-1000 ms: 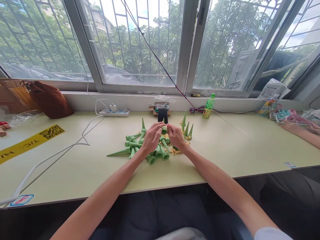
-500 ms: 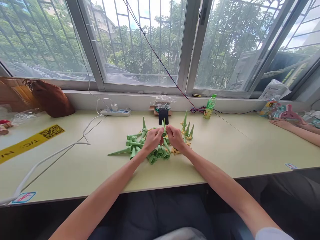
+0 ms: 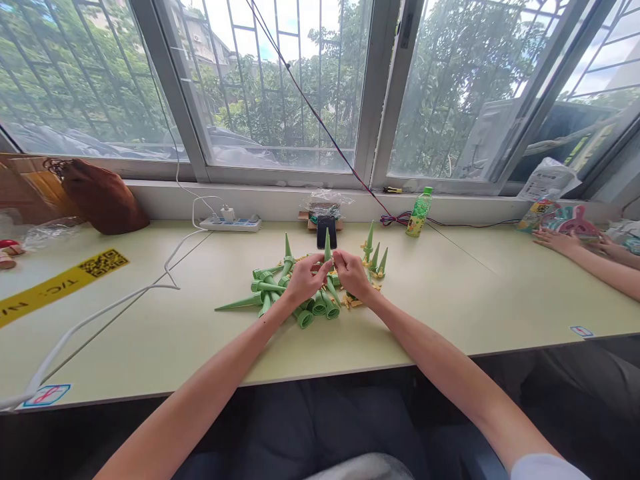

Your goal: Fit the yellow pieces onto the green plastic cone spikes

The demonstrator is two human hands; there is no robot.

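Observation:
A green plastic watering spike (image 3: 327, 244) points upward between my hands. My left hand (image 3: 305, 279) is closed around its lower part. Close beside it, my right hand (image 3: 352, 275) has its fingers pinched together at the spike's right side; what they hold is hidden. Left of and below my hands lies a loose pile of green watering spikes (image 3: 270, 287), several with open threaded ends facing me. Small yellow plastic pieces (image 3: 353, 302) are scattered by my right wrist. Behind that wrist, spikes fitted with yellow pieces (image 3: 369, 244) stand point up.
A black phone (image 3: 327, 233) leans at the back before a small box. Further along are a green-labelled bottle (image 3: 419, 213), a power strip (image 3: 232, 225) and a brown bag (image 3: 103, 199). A white cable (image 3: 115, 305) crosses the left side. Another person's hands (image 3: 557, 240) rest at far right.
The spike in my hands has risen and tipped more upright, showing more of its length. My left fingers have shifted slightly around it. At far right, the other person's hand has moved a little left.

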